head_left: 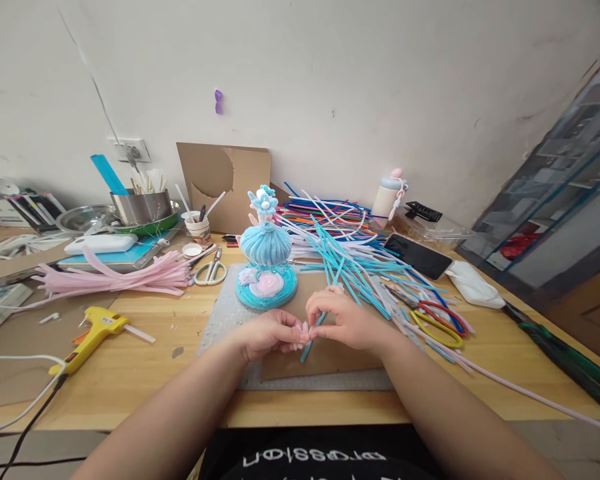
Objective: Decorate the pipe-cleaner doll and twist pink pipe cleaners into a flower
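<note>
Over the cardboard sheet [350,357], my left hand [273,331] is closed on a small pale pink pipe-cleaner piece [301,339]. My right hand [340,322] pinches the same piece from the right; its exact shape is partly hidden by the fingers. A blue pipe cleaner [306,351] shows below and between the hands; I cannot tell whether it is held. Just behind my hands stands a blue pipe-cleaner figure, with a rounded pleated skirt [266,247] and a flower on top [267,200], on a round blue base [290,293] bearing a pink spiral [267,285].
Loose blue pipe cleaners [347,263] spread behind my right hand, near yellow-handled pliers [437,328] and a phone [417,255]. On the left lie a yellow glue gun [97,327], a pink pipe-cleaner bundle [120,275] and scissors [211,272]. A bottle [387,199] stands at the back right.
</note>
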A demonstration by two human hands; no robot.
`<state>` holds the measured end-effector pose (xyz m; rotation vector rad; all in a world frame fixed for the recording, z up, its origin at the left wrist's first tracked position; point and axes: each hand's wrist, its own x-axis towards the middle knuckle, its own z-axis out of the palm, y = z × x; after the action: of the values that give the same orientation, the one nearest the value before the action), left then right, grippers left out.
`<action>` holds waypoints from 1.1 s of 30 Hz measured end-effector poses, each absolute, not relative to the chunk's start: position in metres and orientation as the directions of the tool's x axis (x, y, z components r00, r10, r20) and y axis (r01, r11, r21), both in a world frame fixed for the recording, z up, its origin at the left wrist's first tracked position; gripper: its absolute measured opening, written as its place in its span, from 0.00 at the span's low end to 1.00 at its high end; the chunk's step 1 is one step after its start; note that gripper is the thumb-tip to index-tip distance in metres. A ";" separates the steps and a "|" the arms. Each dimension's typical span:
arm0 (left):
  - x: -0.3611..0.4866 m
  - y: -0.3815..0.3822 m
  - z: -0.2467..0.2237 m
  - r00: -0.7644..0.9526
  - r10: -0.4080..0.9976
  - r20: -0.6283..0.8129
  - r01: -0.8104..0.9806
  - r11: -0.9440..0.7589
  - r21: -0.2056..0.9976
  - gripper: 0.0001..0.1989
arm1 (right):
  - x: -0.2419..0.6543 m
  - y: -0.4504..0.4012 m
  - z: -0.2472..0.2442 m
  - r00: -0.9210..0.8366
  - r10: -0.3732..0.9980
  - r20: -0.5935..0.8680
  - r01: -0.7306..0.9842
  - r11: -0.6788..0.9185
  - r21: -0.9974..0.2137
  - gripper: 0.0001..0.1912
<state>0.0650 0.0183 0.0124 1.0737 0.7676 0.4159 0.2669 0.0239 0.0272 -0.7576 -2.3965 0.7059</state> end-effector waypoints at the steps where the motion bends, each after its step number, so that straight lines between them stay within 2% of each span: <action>1: 0.065 0.018 0.013 0.674 0.641 -0.366 0.072 0.437 0.897 0.14 | 0.267 0.024 0.027 -0.726 0.614 0.309 0.341 0.712 -0.614 0.05; 5: 0.064 0.018 0.013 0.676 0.621 -0.396 0.115 0.441 0.890 0.13 | 0.268 0.025 0.028 -0.760 0.586 0.281 0.330 0.720 -0.611 0.03; 11: 0.062 0.018 0.011 0.676 0.595 -0.435 0.162 0.456 0.875 0.12 | 0.268 0.026 0.028 -0.719 0.621 0.312 0.386 0.730 -0.564 0.09; 19: 0.062 0.017 0.010 0.705 0.549 -0.448 0.246 0.404 0.881 0.11 | 0.265 0.026 0.023 -0.808 0.531 0.254 0.309 0.749 -0.586 0.09; 23: 0.061 0.017 0.011 0.706 0.554 -0.441 0.177 0.465 0.868 0.12 | 0.269 0.029 0.024 -0.792 0.526 0.309 0.292 0.772 -0.564 0.08; 25: 0.062 0.018 0.012 0.690 0.600 -0.405 0.072 0.499 0.864 0.14 | 0.272 0.032 0.025 -0.754 0.552 0.355 0.308 0.775 -0.552 0.07; 28: 0.064 0.020 0.012 0.576 0.748 -0.328 -0.122 0.476 0.871 0.16 | 0.273 0.033 0.026 -0.649 0.613 0.451 0.352 0.767 -0.537 0.06; 31: 0.068 0.021 0.012 0.442 0.876 -0.193 -0.222 0.316 0.923 0.15 | 0.270 0.032 0.025 -0.505 0.638 0.582 0.397 0.770 -0.499 0.05; 33: 0.070 0.021 0.011 0.361 0.929 -0.082 -0.211 0.167 0.963 0.14 | 0.266 0.029 0.024 -0.419 0.642 0.642 0.428 0.763 -0.485 0.05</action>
<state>0.0696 0.0212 0.0107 1.0920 0.8368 0.9626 0.2661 0.0288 0.0237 -0.8001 -2.0754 0.3088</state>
